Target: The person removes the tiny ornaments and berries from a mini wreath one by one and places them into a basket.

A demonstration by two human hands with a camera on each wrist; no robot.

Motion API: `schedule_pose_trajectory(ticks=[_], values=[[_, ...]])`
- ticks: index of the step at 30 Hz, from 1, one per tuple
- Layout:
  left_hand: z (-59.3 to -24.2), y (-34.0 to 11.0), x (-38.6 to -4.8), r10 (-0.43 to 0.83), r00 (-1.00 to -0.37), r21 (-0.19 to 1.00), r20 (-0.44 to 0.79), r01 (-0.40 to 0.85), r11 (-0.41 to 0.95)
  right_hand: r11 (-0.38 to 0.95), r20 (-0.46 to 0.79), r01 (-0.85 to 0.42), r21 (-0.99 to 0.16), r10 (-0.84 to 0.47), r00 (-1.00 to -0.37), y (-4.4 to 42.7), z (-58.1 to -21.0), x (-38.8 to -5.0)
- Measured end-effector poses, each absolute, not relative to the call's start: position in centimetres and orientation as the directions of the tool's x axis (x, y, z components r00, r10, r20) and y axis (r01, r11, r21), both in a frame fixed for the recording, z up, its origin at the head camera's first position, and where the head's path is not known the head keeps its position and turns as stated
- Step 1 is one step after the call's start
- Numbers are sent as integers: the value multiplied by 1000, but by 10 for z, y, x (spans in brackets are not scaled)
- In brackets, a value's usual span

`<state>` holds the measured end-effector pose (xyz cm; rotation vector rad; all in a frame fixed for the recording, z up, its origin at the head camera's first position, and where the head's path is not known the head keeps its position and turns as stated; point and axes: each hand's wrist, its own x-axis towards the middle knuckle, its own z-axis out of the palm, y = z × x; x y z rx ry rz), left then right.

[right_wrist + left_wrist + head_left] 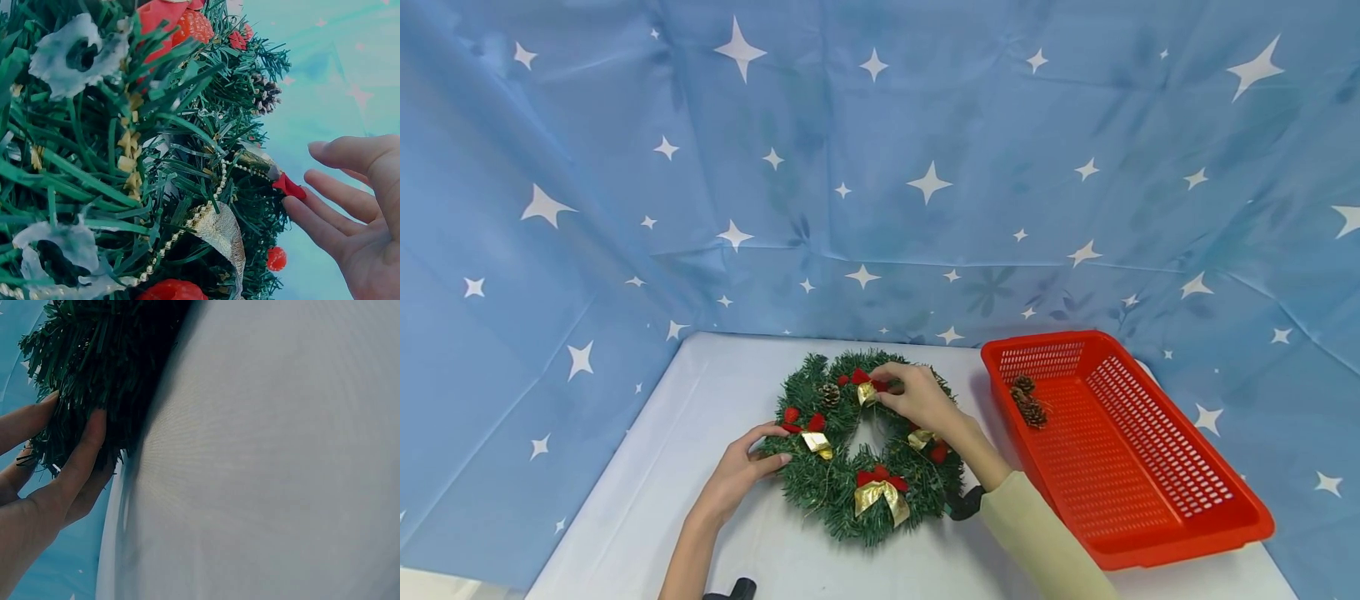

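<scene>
A green wreath [838,504] lies on the white table, trimmed with red-and-gold bows, red berries and a pine cone [830,395]. My left hand [741,467] grips its left edge, fingers and thumb on either side of the greenery, as the left wrist view also shows. At the wreath's far side, my right hand [921,400] touches a red-and-gold bow [867,392]. In the right wrist view its fingertips [294,205] meet the bow's red tip [289,186], with the thumb held apart. Another gold bow [882,498] sits on the near side.
To the right stands a red plastic basket [1157,550] with several pine cones [1028,407] at its far left corner. White cloth covers the table [647,475]. A blue star-patterned curtain [880,208] hangs behind and at both sides.
</scene>
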<state>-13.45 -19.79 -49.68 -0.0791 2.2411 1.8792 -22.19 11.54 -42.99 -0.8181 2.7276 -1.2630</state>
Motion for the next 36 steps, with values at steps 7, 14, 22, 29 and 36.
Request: schedule_pose_trajectory(ticks=[7,14,22,29,36], values=[[-497,-197,-135,91,-977,965,-193,-172,200,551,213,-475,-686,-473,-855,117,-429,-222],[-498,-198,-135,93,-977,964,-191,-169,206,543,204,-469,-697,-477,-855,115,-426,-219],[-499,-199,-134,97,-977,962,-191,-167,216,512,203,-485,-709,-511,-835,111,-425,-218],[-497,-198,-133,95,-977,959,-190,-164,232,483,225,-509,-713,-529,-818,102,-428,-223],[-497,-198,-134,93,-977,960,-193,-168,223,471,192,-483,-738,-540,-820,94,-434,-226]])
